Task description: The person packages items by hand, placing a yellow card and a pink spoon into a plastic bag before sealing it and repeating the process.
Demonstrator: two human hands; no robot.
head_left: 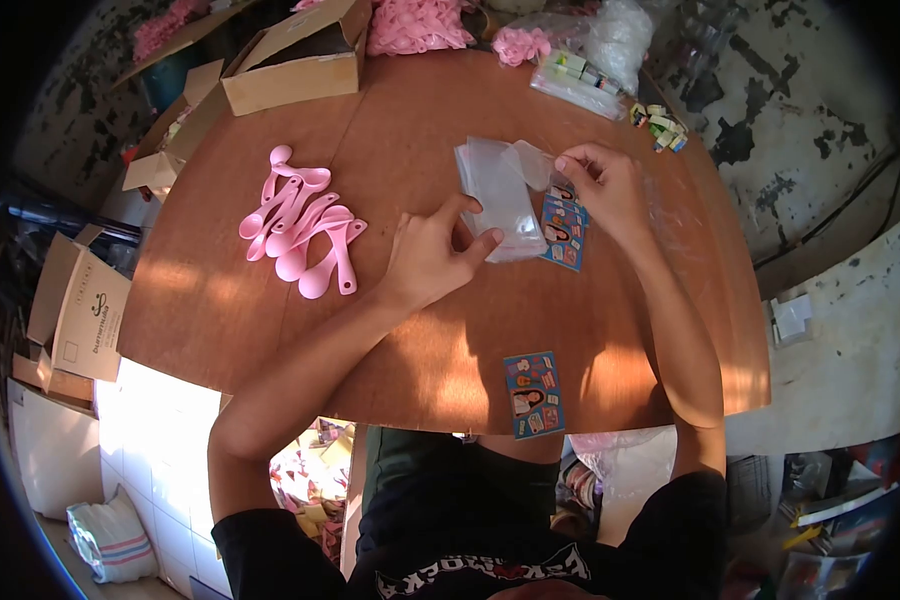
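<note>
A stack of clear plastic bags (505, 200) lies near the middle of the brown table, partly over some blue printed cards (562, 238). My left hand (433, 248) is at the stack's left edge, its thumb and forefinger apart with their tips touching the bags. Between the thumb and fingers of my right hand (607, 190) is the edge of a single clear bag (532, 166), tilted up off the stack's far corner. Another blue card (534, 394) lies by the near table edge. To the left is a loose group of pink measuring spoons (300, 220).
On the far side stand an open cardboard box (295, 75) and a heap of pink pieces (418, 25). Wrapped packs (580, 85) and small yellow-green items (660, 128) sit at the far right. The table (420, 350) has a curved edge close to my body.
</note>
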